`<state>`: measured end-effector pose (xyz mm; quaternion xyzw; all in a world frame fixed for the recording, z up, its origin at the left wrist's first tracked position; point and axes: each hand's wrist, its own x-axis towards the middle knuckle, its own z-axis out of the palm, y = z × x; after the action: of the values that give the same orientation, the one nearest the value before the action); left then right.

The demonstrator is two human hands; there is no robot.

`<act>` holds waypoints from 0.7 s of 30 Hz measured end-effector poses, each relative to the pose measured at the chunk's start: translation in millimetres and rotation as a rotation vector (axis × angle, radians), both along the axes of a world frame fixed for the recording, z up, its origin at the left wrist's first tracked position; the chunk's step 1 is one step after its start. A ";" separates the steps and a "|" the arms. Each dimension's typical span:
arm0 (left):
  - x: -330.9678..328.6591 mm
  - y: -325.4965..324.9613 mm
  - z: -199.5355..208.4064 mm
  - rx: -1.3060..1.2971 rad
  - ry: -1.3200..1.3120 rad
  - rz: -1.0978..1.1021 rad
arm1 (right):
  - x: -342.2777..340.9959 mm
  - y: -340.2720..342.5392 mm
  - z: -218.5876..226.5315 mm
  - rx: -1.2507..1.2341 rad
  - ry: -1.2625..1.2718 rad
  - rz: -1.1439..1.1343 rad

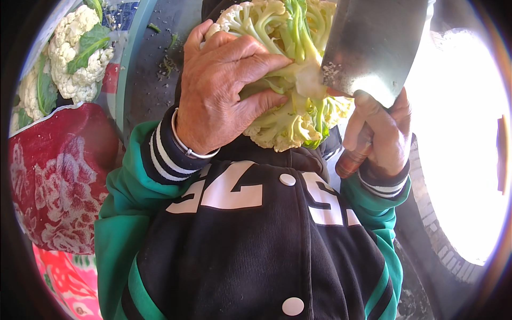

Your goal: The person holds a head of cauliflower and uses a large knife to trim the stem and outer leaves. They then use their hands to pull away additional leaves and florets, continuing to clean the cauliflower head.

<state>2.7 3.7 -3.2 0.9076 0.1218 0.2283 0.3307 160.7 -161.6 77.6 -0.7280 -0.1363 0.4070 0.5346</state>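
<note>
My left hand (pixel 221 88) grips a large cauliflower (pixel 282 64), held stem side up in front of my chest. Its pale green stalks and white florets show around my fingers. My right hand (pixel 381 133) is closed on the brown wooden handle (pixel 352 160) of a broad steel cleaver (pixel 370 45). The cleaver's blade edge rests against the cut stem of the cauliflower, with bits of stem stuck to the steel. A metal bangle (pixel 186 146) sits on my left wrist.
Several more cauliflowers (pixel 74 53) with green leaves lie in a heap at the upper left. A red cloth with a white flower pattern (pixel 56 170) covers something at the left. Green scraps (pixel 168 64) lie on dark ground. Glaring sunlight washes out the right side.
</note>
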 end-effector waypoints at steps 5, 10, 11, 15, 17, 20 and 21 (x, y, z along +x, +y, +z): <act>-0.6 0.6 0.4 0.003 0.003 0.001 | 19.9 0.1 1.9 0.020 0.056 0.150; -0.1 0.4 0.4 -0.005 0.005 -0.002 | 32.6 2.6 2.3 -0.026 0.092 0.254; 0.0 0.2 0.5 -0.005 0.005 -0.001 | 33.7 3.2 -0.1 -0.022 0.076 0.263; -0.2 0.0 -1.2 -0.008 -0.013 -0.001 | 38.2 8.8 0.3 -0.043 0.038 0.293; -0.8 0.7 -1.9 -0.010 -0.025 -0.003 | 48.3 8.3 -5.8 0.002 0.055 0.385; -1.0 1.0 -1.4 -0.030 -0.011 -0.007 | 55.8 10.4 -5.4 -0.011 0.081 0.450; -0.7 0.7 -1.5 -0.027 -0.018 -0.007 | 57.1 11.0 -5.2 -0.026 0.090 0.458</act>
<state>2.0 4.4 -4.8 0.9013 0.1190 0.2335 0.3448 217.8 -150.6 72.4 -0.6662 -0.2686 0.5514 0.4244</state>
